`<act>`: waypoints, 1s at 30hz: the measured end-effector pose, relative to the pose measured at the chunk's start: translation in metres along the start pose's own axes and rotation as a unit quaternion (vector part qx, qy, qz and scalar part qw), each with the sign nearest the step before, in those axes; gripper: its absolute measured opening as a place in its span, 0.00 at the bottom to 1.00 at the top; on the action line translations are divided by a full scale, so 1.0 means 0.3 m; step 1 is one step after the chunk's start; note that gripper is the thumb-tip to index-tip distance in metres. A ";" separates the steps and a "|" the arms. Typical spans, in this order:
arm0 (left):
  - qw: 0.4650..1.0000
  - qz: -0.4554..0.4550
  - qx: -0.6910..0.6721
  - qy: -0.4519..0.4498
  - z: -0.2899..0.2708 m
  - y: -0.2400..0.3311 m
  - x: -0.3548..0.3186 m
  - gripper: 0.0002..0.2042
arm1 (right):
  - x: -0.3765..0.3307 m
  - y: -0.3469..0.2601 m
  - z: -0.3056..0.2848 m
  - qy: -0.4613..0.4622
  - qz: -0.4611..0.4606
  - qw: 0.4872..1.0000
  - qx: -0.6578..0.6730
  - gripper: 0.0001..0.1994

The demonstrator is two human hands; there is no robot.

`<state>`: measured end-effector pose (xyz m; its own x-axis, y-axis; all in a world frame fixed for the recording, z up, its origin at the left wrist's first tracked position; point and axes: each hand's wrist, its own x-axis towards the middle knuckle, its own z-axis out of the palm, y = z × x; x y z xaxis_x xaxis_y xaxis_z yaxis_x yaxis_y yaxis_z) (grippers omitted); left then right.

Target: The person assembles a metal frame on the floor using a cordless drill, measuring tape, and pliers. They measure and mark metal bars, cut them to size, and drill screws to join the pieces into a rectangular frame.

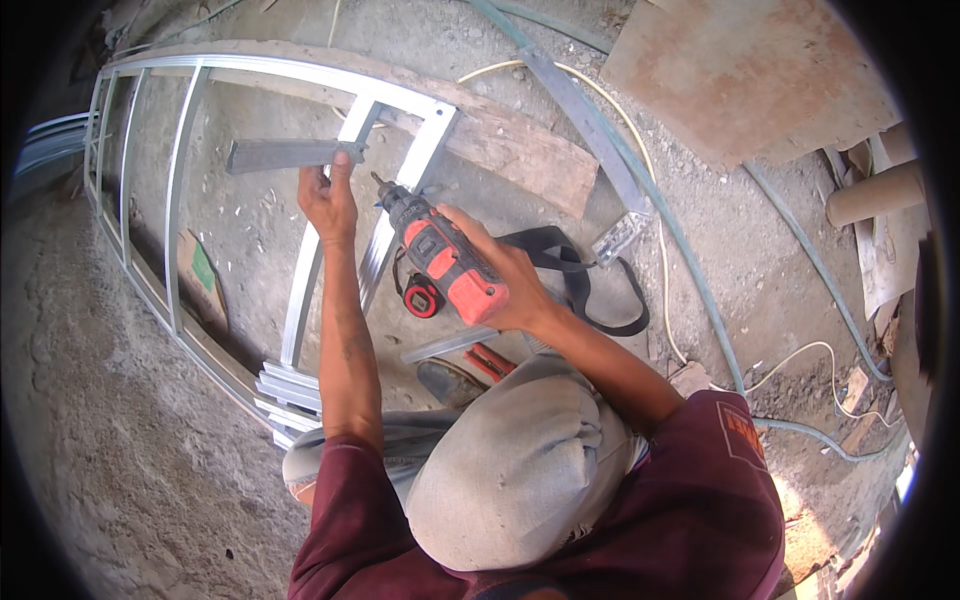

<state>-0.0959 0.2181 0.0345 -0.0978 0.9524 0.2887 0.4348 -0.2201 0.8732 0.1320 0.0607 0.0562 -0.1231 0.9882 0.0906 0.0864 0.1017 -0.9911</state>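
Note:
My left hand [328, 205] is closed on one end of a short grey metal channel [280, 155], thumb on top. The piece lies crosswise above the silver metal frame [300, 68] on the ground. My right hand [512, 278] grips a red and black cordless drill [445, 258]. Its bit points up and left toward the channel's held end, with a small gap between them. Below the drill sits a red and black tape measure [421, 297]. Close to my shoe [447, 382] lie a red hand tool [489, 362] and a loose metal strip [450, 343].
Several cut metal channels [288, 398] are stacked by my left knee. A wooden plank [540, 160] runs under the frame's far end. To the right are a black strap [620, 328], a cream cable [655, 240], a bluish hose [690, 270] and a stained board [750, 80].

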 end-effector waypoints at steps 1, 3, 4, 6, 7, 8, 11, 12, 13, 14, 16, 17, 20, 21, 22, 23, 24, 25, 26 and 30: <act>1.000 -0.004 -0.004 -0.004 -0.003 -0.002 -0.002 0.16 | -0.002 0.002 0.001 0.004 -0.003 1.000 -0.001 0.49; 1.000 -0.009 -0.013 -0.012 -0.007 -0.003 0.003 0.16 | -0.005 0.000 0.000 0.000 0.004 1.000 0.002 0.48; 1.000 -0.009 -0.020 -0.018 -0.011 -0.001 0.002 0.16 | -0.008 -0.001 -0.001 -0.002 0.008 1.000 0.004 0.48; 0.999 -0.007 -0.034 -0.028 -0.018 0.003 0.004 0.16 | -0.010 -0.003 0.004 0.010 -0.005 1.000 0.011 0.49; 0.999 -0.012 -0.027 -0.031 -0.021 0.006 0.001 0.15 | -0.013 -0.005 0.007 0.015 -0.011 1.000 0.015 0.49; 0.999 -0.014 -0.022 -0.032 -0.020 0.012 0.005 0.15 | -0.014 -0.007 0.003 0.005 0.003 1.000 0.017 0.49; 0.998 -0.030 -0.007 -0.052 -0.028 0.017 0.016 0.17 | -0.029 -0.019 -0.007 -0.014 0.026 0.999 0.020 0.50; 0.997 -0.035 -0.002 -0.061 -0.035 0.018 0.027 0.18 | -0.034 -0.025 -0.007 -0.013 0.019 1.000 0.019 0.51; 0.997 -0.024 0.002 -0.067 -0.055 0.023 0.037 0.20 | -0.038 -0.034 -0.008 -0.012 0.013 1.000 0.018 0.51; 0.997 -0.011 -0.002 -0.077 -0.045 0.038 0.038 0.22 | -0.045 -0.033 -0.026 -0.013 0.004 1.000 0.014 0.51; 0.988 -0.002 0.070 -0.136 -0.131 0.067 0.026 0.30 | -0.068 -0.042 -0.044 -0.024 -0.009 1.000 0.017 0.52; 0.967 0.038 0.172 -0.183 -0.215 0.091 0.033 0.29 | -0.077 -0.048 -0.060 -0.035 0.004 0.999 0.021 0.52; 0.909 0.033 0.292 -0.297 -0.463 0.251 0.018 0.22 | -0.089 -0.058 -0.073 -0.074 0.031 0.996 0.031 0.52; 0.924 -0.063 0.231 -0.299 -0.555 0.285 -0.010 0.20 | -0.081 -0.071 -0.061 -0.088 0.028 0.995 0.033 0.51; 0.929 -0.160 0.162 -0.291 -0.626 0.315 -0.049 0.18 | -0.070 -0.079 -0.055 -0.107 0.025 0.994 0.031 0.51; 0.919 -0.206 0.149 -0.302 -0.680 0.352 -0.082 0.17 | -0.068 -0.085 -0.051 -0.118 0.027 0.992 0.024 0.50; 0.907 -0.253 0.135 -0.310 -0.737 0.402 -0.108 0.16 | -0.061 -0.094 -0.050 -0.132 0.029 0.991 0.017 0.49; 0.894 -0.298 0.115 -0.313 -0.794 0.446 -0.142 0.15 | -0.040 -0.116 -0.063 -0.152 0.026 0.988 0.003 0.48; 0.867 -0.372 0.102 -0.315 -0.846 0.483 -0.184 0.15 | -0.022 -0.136 -0.076 -0.172 0.023 0.985 -0.011 0.47; 0.816 -0.515 0.036 -0.261 -1.032 0.532 -0.568 0.12 | 0.072 -0.310 -0.131 -0.247 0.104 0.960 -0.086 0.45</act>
<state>-0.2870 -0.0445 0.2461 -0.0581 0.5888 -0.8062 0.4164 0.7482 0.5165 0.1601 0.0772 0.1540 -0.5350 0.8193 -0.2063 0.3165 -0.0320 -0.9481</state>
